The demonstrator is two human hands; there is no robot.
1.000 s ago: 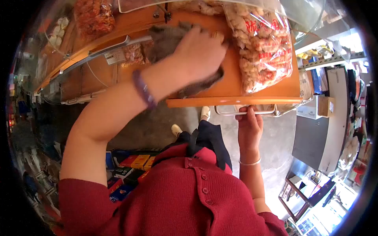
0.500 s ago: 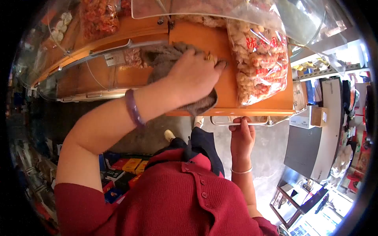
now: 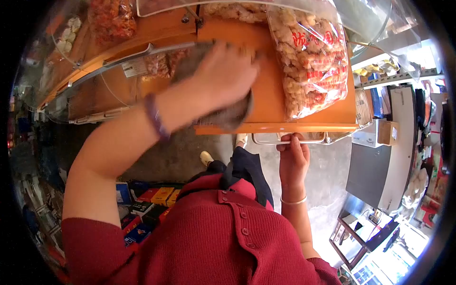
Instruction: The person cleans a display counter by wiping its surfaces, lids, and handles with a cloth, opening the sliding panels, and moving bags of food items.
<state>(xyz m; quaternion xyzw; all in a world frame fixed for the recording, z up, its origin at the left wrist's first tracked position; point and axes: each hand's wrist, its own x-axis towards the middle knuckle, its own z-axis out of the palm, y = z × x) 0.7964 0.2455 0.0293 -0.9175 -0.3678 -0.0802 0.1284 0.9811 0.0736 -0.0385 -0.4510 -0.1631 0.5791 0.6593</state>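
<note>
My left hand (image 3: 227, 71), blurred by motion, is closed on a dark grey cloth (image 3: 235, 116) pressed against an orange wooden surface (image 3: 268, 95). Part of the cloth hangs at the surface's near edge. Right beside it on the same wood lies a clear plastic bag of pale, puffy snacks (image 3: 311, 66) with red lettering. My right hand (image 3: 293, 152) grips a metal bar handle (image 3: 266, 141) just below the near edge, thumb and fingers wrapped round the bar.
Clear curved covers (image 3: 204, 8) overhang the wooden compartments. A bag of reddish food (image 3: 111, 21) stands at the upper left. Colourful boxes (image 3: 152, 202) sit low on the left. A small cardboard box (image 3: 387, 133) and a grey cabinet (image 3: 370, 168) stand to the right.
My left hand and the cloth have shifted slightly left and up across the wood, now smeared by motion. My right hand stays on the handle. The view has moved a little.
</note>
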